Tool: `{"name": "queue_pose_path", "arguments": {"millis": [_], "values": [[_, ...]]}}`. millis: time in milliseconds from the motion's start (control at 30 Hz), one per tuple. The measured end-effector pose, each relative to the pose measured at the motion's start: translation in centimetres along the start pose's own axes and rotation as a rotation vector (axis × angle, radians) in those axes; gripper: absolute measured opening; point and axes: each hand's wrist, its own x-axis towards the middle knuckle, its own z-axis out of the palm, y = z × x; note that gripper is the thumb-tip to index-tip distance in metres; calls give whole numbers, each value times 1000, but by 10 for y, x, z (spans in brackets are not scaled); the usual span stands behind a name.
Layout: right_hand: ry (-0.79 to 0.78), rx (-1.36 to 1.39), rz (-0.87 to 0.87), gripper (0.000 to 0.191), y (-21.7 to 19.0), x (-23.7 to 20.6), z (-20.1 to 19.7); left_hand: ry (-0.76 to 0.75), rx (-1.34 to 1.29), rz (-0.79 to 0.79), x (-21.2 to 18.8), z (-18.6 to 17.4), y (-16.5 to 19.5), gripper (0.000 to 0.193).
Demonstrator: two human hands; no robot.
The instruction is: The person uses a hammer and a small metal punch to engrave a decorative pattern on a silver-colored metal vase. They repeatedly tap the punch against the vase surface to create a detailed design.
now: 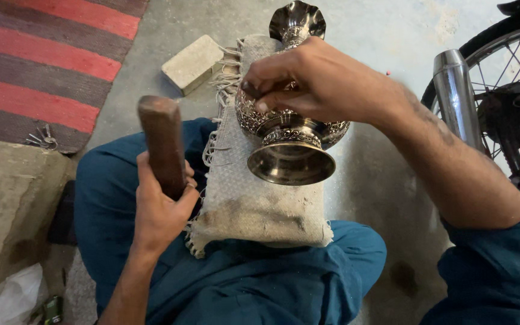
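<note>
My right hand [317, 81] is closed over the belly of the metal vase [290, 129], fingers pinched at its engraved side, and the vase lies on its side on the sack cushion [254, 204] across my lap, mid-frame. My left hand [160, 207] is wrapped tight round the wooden mallet [162, 144], held upright at centre left. I judge it best to keep the vase pressed firmly into the cushion and strike lightly, squarely.
</note>
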Motion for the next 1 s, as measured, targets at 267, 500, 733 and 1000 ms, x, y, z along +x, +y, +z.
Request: {"name": "queue_pose_path", "arguments": {"millis": [267, 500, 733, 1000], "values": [[26, -50, -25, 21, 0, -3, 0, -1, 233, -60, 14, 1, 18, 72], [-5, -34, 14, 21, -1, -2, 2, -9, 320, 76, 27, 2, 30, 81], [5, -36, 13, 21, 0, -3, 4, 37, 405, 154, 34, 2, 36, 88], [43, -31, 12, 20, 5, -4, 9, 59, 649, 207, 40, -3, 41, 91]]}}
